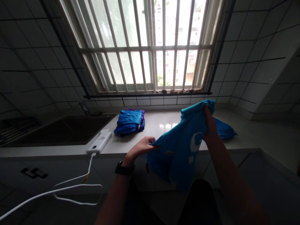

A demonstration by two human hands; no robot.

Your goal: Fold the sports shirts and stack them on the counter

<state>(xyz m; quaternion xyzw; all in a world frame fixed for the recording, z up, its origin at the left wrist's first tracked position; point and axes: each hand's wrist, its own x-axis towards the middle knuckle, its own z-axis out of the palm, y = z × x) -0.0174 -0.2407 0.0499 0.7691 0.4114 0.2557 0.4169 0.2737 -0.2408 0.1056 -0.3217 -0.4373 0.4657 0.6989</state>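
To the right of the folded pile (pixel 130 122), and nearer the viewer, a printed blue cloth (pixel 180 147) is hanging between two bare hands, its white print (pixel 196 142) facing the viewer and its lower part drooping in front of the bench (pixel 264 134) that is carrying the pile. The left hand (pixel 142 146), just in front of the pile and slightly to its right, is pinching one edge, its grip fastened on the fabric; a dark wristband (pixel 125 168) is encircling that arm. The right hand (pixel 209 125), well to the right of the pile, is clasping the cloth's upper end, its grip likewise gripping fabric. Beyond that hand, on the same side of the pile, a second blue cloth (pixel 225 128) is lying partly hidden. Left of the pile and nearer the viewer, a white device (pixel 100 143) is resting, a white cable (pixel 72 187) trailing from it. Farther left, a dark sink (pixel 47 145) is occupying the bench. Behind the pile, a barred window (pixel 140 48) is admitting light.
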